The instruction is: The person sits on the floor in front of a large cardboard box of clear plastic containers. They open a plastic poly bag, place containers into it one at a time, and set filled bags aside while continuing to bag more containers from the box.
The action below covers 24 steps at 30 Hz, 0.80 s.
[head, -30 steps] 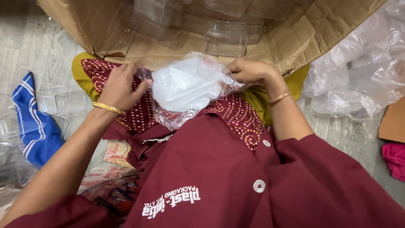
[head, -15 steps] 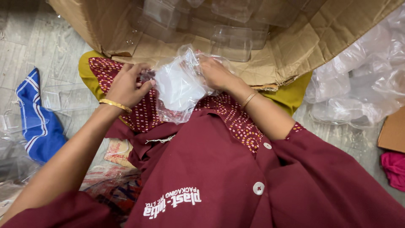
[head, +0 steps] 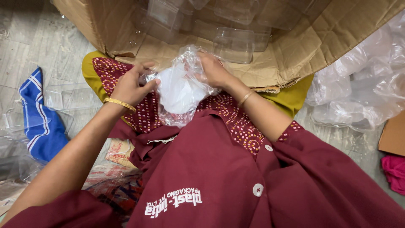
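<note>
A clear plastic bag (head: 181,90) with white contents rests on my lap, held upright between both hands. My left hand (head: 130,84), with a gold bangle on the wrist, grips its left side. My right hand (head: 213,69) is closed over the bag's upper right edge. In front of my knees lies a large open cardboard box (head: 291,50) on its side, with several clear plastic containers (head: 234,44) inside.
A blue and white cloth (head: 40,122) lies on the floor at the left, beside flat clear plastic trays (head: 69,97). Crumpled clear plastic bags (head: 363,93) pile up at the right, near a pink cloth (head: 394,171) and a cardboard piece (head: 394,135).
The bag has been gathered narrower and more upright. My right hand moved left onto its top edge, and my left hand shifted closer against its side.
</note>
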Tool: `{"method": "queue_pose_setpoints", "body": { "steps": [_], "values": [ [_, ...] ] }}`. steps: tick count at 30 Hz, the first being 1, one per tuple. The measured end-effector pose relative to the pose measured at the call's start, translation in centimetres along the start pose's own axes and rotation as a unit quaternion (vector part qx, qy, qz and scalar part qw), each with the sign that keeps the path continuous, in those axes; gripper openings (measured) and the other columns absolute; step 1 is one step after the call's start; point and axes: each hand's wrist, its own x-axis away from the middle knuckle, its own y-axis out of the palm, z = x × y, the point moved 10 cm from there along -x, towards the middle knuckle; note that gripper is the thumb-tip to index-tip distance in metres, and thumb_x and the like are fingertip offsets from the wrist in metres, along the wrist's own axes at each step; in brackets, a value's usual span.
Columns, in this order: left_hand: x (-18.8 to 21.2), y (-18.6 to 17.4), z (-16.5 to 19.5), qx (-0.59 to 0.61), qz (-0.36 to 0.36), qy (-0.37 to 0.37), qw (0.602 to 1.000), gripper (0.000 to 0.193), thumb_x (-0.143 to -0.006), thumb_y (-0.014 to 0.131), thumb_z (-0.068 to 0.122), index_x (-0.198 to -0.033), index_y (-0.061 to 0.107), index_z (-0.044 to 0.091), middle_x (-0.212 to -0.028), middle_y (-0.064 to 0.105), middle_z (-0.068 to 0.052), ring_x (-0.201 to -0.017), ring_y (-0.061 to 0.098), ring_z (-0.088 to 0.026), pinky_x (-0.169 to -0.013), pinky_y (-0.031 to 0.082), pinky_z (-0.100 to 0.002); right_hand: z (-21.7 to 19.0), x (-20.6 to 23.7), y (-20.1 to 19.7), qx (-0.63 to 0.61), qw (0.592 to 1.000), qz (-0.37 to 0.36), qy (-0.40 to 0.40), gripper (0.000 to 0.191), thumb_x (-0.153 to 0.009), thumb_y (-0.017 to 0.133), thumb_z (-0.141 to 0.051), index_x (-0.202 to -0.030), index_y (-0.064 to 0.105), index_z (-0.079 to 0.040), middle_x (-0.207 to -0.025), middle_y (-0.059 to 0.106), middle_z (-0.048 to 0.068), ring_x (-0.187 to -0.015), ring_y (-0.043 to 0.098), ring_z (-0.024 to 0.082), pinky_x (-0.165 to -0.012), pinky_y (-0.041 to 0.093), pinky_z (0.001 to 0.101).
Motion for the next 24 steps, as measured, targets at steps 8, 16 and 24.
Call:
{"method": "queue_pose_setpoints", "body": {
  "steps": [8,16,24],
  "values": [
    [-0.3,-2.7,-1.7,0.005,-0.1,-0.065,0.993,0.034,-0.091,0.07,0.017,-0.123,0.069,0.007,-0.105,0.075,-0.009,-0.095,0.071,-0.019,-0.086,0.055,-0.035,-2.9,1.1,-5.0,-0.346,0.936,0.027,0.051,0.033,-0.095,0.076,-0.012,-0.124,0.065,-0.001,-0.115,0.071,-0.003,-0.105,0.063,0.007,-0.094,0.054,0.0249],
    [2.9,-8.4,-4.6,-0.288,-0.297,-0.148,0.898,0.043,-0.089,0.071,0.031,-0.129,0.063,0.018,-0.112,0.075,-0.017,-0.105,0.071,-0.035,-0.096,0.055,-0.045,0.5,1.8,-3.0,-0.397,0.897,0.125,0.148,0.011,-0.101,0.072,-0.009,-0.105,0.063,-0.005,-0.091,0.061,-0.006,-0.082,0.051,0.002,-0.073,0.043,0.0183],
    [1.0,-7.1,5.4,-0.239,-0.029,0.166,0.956,0.066,-0.097,0.067,0.036,-0.151,0.048,0.003,-0.136,0.06,-0.029,-0.121,0.059,-0.047,-0.102,0.048,-0.051,1.0,1.9,-1.2,-0.327,0.925,0.151,0.122,0.014,-0.1,0.072,-0.014,-0.105,0.062,-0.006,-0.095,0.063,-0.005,-0.091,0.056,0.004,-0.084,0.047,0.0207]
  ]
}}
